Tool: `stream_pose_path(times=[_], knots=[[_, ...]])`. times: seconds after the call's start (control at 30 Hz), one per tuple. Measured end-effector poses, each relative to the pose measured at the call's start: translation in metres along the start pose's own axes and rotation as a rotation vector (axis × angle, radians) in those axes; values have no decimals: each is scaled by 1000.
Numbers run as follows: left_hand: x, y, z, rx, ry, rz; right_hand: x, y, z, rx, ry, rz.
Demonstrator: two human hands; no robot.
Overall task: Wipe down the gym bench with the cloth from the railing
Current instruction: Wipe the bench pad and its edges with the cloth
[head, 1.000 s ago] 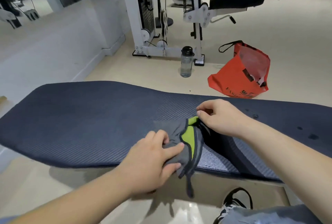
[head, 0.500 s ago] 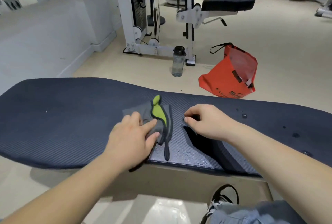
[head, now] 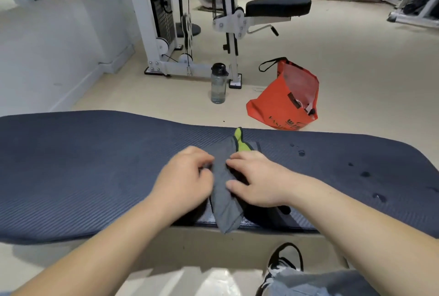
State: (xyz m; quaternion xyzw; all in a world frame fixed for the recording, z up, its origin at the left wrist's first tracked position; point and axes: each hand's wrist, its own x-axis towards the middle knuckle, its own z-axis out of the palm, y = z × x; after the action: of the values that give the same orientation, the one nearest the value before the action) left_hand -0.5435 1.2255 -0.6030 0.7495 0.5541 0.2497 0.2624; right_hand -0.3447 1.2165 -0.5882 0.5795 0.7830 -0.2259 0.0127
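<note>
The gym bench [head: 83, 165] ran across the view, dark ribbed pad facing up. Left hand [head: 183, 181] lay on the pad at the cloth's left edge, fingers curled and bunched against the fabric. The cloth [head: 225, 191], grey with a green patch, lay bunched lengthwise across the bench, its near end overhanging the front edge. Right hand [head: 256, 181] pressed on the cloth's right side, fingers slightly spread. Droplets [head: 301, 153] dotted the pad right of the cloth.
</note>
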Motion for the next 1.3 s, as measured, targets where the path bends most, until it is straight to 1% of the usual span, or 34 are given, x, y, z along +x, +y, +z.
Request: stream_pose_path(times=[0.07,0.17,0.2,0.23,0.33,0.4,0.43,0.5,0.57,0.63,0.7,0.77,0.83,0.9,0.93,0.97,1.03,1.07,1.17,1.2,1.23,1.27,1.3], knots=[[-3,-16,-12,114,79,-28,-2,-8,7,-86,-41,57],[-5,-26,-18,108,91,-22,2,-8,10,-134,-1,83],[-5,-26,-19,120,86,-12,6,1,7,-140,8,126],[-5,-27,-20,140,80,5,10,14,3,-127,24,209],[-9,-28,-22,226,23,51,9,59,-13,-62,105,546],[-11,-32,-22,289,-23,69,2,69,-13,-98,113,660],[-11,-33,-22,310,-37,71,1,65,-9,-135,106,665],[-9,-33,-22,333,-48,75,-3,42,2,-214,97,601],[-6,-31,-20,331,-33,82,-11,14,14,-251,79,467],[-5,-28,-17,314,-20,90,-21,-5,22,-276,25,320],[-6,-23,-12,303,-31,96,-23,0,22,-271,-5,253],[-9,-17,-6,299,-66,103,-17,25,13,-234,36,311],[-10,-12,0,296,-89,120,-15,58,1,-221,96,506],[-10,-6,4,295,-89,140,-19,86,-9,-195,102,710],[-9,-4,6,295,-83,154,-23,91,-11,-191,91,764],[-8,-2,8,294,-78,170,-26,91,-11,-198,81,776],[-7,3,12,286,-76,204,-31,75,-7,-234,66,703],[-6,5,15,281,-75,224,-35,63,-3,-245,53,629],[-5,11,26,264,-58,276,-46,33,11,-253,-2,329],[-5,14,31,258,-57,291,-47,31,12,-253,-16,268],[-4,17,36,254,-55,309,-46,36,10,-244,-12,241],[-4,22,41,253,-53,325,-42,46,6,-236,6,262],[-4,26,45,247,-52,343,-39,57,2,-228,35,325]])
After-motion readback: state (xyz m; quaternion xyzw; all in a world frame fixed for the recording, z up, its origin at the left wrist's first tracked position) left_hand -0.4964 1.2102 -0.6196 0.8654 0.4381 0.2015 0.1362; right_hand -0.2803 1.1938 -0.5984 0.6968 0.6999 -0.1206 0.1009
